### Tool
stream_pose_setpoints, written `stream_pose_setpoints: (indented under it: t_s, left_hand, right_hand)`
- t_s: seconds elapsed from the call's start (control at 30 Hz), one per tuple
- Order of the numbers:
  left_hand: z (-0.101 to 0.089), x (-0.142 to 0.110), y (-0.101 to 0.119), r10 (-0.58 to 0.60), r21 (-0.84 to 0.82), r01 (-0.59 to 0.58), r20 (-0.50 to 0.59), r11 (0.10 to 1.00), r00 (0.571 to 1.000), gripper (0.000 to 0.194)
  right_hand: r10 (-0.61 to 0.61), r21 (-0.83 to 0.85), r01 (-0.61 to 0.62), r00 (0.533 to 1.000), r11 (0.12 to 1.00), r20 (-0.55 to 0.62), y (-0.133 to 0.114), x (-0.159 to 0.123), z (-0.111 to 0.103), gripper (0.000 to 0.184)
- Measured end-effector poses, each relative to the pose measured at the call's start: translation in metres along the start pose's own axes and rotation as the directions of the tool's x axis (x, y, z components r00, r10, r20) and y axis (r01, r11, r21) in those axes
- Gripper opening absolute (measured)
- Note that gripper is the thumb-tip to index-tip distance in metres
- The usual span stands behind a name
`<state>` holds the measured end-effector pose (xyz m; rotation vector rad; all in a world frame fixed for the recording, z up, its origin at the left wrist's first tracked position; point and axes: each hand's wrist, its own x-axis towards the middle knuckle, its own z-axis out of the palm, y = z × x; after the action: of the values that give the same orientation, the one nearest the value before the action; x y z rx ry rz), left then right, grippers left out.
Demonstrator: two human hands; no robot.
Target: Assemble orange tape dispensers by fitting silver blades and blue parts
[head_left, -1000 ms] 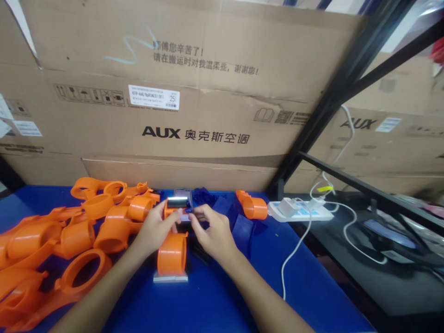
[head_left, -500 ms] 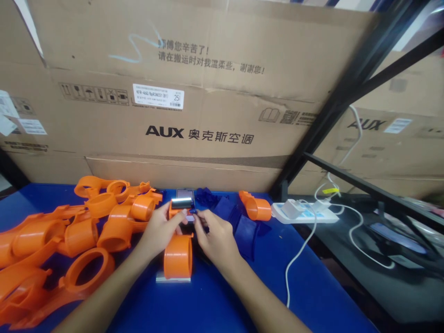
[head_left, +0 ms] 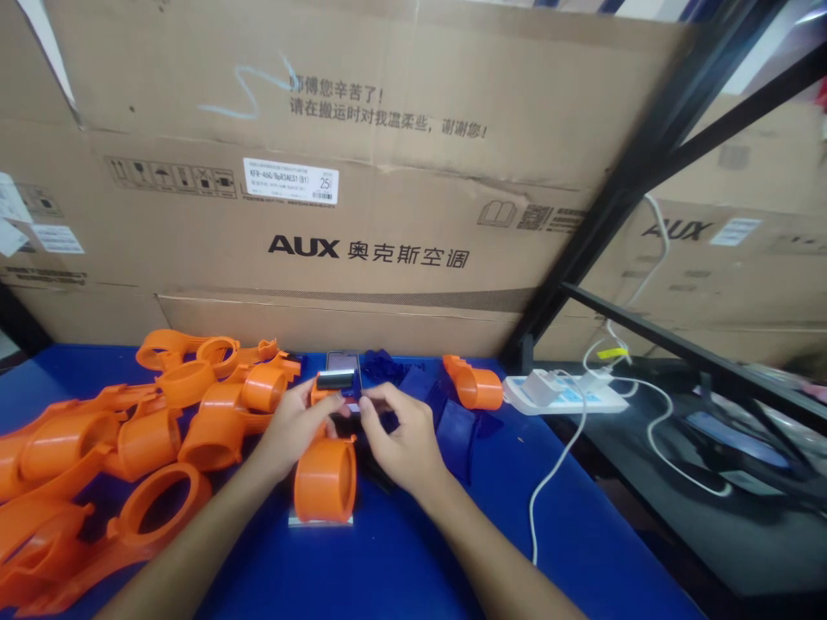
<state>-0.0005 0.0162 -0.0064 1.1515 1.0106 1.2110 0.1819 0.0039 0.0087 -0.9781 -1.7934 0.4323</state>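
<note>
My left hand (head_left: 301, 422) is closed around the head of an orange plastic tape dispenser (head_left: 325, 480). Its wide ring hangs towards me, and a dark roller (head_left: 336, 380) lies across its far end. Beside the roller sits a small dark blue plastic piece (head_left: 351, 391). The thumb and forefinger of my right hand (head_left: 401, 435) are pinched together at that piece's right side; my fingers partly cover the contact. Under the ring, a flat pale object (head_left: 321, 522) shows on the blue tabletop (head_left: 413, 568).
Several orange dispenser frames (head_left: 158, 508) are heaped on the left. Blue plastic parts (head_left: 456, 430) lie right of my hands, near another orange frame (head_left: 479, 389). A phone-like object (head_left: 342, 363) lies behind. A white power strip (head_left: 568, 394) and its cable (head_left: 541, 491) run along the right edge.
The dispenser's ring has turned slightly and shifted a little left. My right fingertips have moved slightly at the blue piece. The whole view has shifted a little.
</note>
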Motion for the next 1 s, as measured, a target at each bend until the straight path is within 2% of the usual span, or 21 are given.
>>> stream_pose_setpoints:
  t_s: [0.1, 0.2, 0.3, 0.4, 0.5, 0.57, 0.63, 0.73, 0.87, 1.0]
  left_hand:
    - [0.004, -0.006, 0.005, -0.051, -0.105, 0.056, 0.054, 0.993, 0.997, 0.064]
    - [0.009, -0.014, 0.008, -0.101, -0.178, 0.121, 0.118, 0.976, 0.988, 0.102]
    - [0.011, -0.018, 0.011, -0.177, -0.223, 0.223, 0.207, 0.949, 0.962, 0.118]
    - [0.011, -0.019, 0.014, -0.218, -0.275, 0.293, 0.272, 0.916, 0.937, 0.112]
    - [0.012, -0.019, 0.017, -0.209, -0.327, 0.312, 0.314, 0.892, 0.926, 0.09]
    - [0.014, -0.019, 0.018, -0.193, -0.306, 0.287, 0.304, 0.908, 0.933, 0.069]
    - [0.016, -0.018, 0.016, -0.17, -0.239, 0.229, 0.242, 0.944, 0.955, 0.058]
    - [0.018, -0.017, 0.014, -0.136, -0.132, 0.159, 0.163, 0.978, 0.977, 0.056]
    - [0.017, -0.019, 0.014, -0.119, -0.083, 0.135, 0.172, 0.987, 0.978, 0.056]
    - [0.017, -0.021, 0.017, -0.142, -0.088, 0.158, 0.16, 0.984, 0.977, 0.054]
  right_hand:
    - [0.141, 0.202, -0.135, 0.99, 0.97, -0.019, 0.005, 0.008, -0.003, 0.019]
    - [0.173, 0.415, -0.228, 0.971, 0.881, 0.166, 0.008, 0.013, -0.006, 0.04]
    - [0.145, 0.507, -0.298, 0.937, 0.809, 0.319, 0.007, 0.014, -0.008, 0.042]
    - [0.155, 0.573, -0.332, 0.929, 0.75, 0.336, 0.005, 0.011, -0.006, 0.039]
    - [0.23, 0.595, -0.349, 0.935, 0.724, 0.269, 0.006, 0.01, -0.002, 0.041]
    - [0.267, 0.595, -0.357, 0.934, 0.72, 0.236, 0.007, 0.01, 0.001, 0.044]
    - [0.287, 0.601, -0.366, 0.93, 0.711, 0.228, 0.007, 0.01, 0.003, 0.046]
    - [0.303, 0.622, -0.372, 0.927, 0.689, 0.219, 0.006, 0.009, 0.005, 0.047]
    - [0.332, 0.641, -0.381, 0.921, 0.667, 0.202, 0.003, 0.008, 0.006, 0.046]
    - [0.363, 0.614, -0.4, 0.912, 0.68, 0.193, 0.0, 0.008, 0.007, 0.045]
